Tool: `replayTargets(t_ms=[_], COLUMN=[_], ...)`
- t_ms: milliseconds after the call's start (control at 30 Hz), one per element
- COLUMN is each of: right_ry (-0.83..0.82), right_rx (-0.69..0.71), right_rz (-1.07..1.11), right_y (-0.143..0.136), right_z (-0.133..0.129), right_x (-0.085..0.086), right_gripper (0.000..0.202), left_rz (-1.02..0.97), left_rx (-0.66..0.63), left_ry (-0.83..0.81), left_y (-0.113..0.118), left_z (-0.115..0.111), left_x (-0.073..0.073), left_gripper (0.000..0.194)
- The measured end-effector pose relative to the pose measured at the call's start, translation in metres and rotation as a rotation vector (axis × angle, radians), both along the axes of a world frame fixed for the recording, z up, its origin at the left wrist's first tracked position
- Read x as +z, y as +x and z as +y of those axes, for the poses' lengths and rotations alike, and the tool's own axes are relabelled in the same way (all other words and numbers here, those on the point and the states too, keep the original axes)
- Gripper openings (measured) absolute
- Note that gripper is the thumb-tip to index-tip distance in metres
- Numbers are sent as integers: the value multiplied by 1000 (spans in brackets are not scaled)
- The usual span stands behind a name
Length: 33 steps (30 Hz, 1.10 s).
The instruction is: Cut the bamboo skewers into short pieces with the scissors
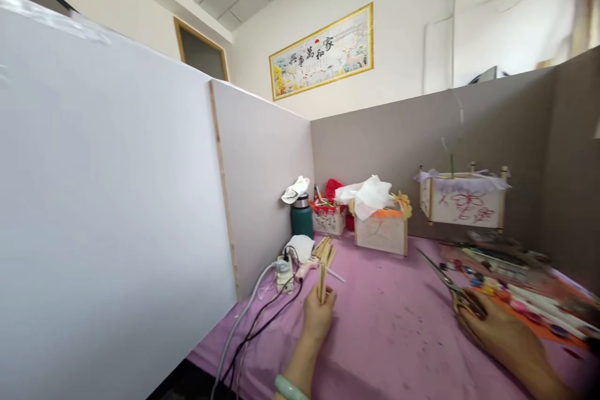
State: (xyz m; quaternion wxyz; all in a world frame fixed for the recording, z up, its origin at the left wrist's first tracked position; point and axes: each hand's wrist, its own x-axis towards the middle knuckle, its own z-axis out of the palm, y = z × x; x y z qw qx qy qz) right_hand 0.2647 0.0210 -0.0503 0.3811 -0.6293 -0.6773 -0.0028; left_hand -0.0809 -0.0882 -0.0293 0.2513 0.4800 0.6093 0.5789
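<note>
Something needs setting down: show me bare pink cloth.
Between the left hand and right hand, back to the tissue-topped box, the pink cloth lies bare, though specked. Crowded: around the power strip, left, and paint pots, right.

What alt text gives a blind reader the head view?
A person's left grip holds thin wooden sticks and their right grip holds scissors, at a purple-covered table. Farther back are a white box with orange trim and a green bottle.
</note>
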Motion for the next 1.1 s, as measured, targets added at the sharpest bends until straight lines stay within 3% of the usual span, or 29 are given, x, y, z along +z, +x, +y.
replayTargets(t_ms=[100, 300, 567, 767, 1000, 1100], right_ry=[-88, -77, -114, -169, -188, -115], right_rx=[-27, -26, -29, -40, -5, -8], right_rz=[-73, -116, -113, -140, -131, -80], right_y=[5, 1, 6, 5, 7, 9], right_z=[-3, -7, -3, -5, -6, -2], right_x=[1, 0, -3, 0, 3, 0], right_gripper=[50, 51, 55, 56, 54, 47], left_rz=[109, 376, 766, 970, 1090, 1107], left_rx=[15, 48, 285, 431, 484, 494], left_ry=[26, 4, -212, -299, -307, -317], left_y=[-2, 3, 2, 9, 8, 5], left_z=[-1, -6, -8, -9, -8, -7], left_x=[1, 5, 9, 6, 8, 9], left_gripper=[19, 22, 50, 49, 34, 36])
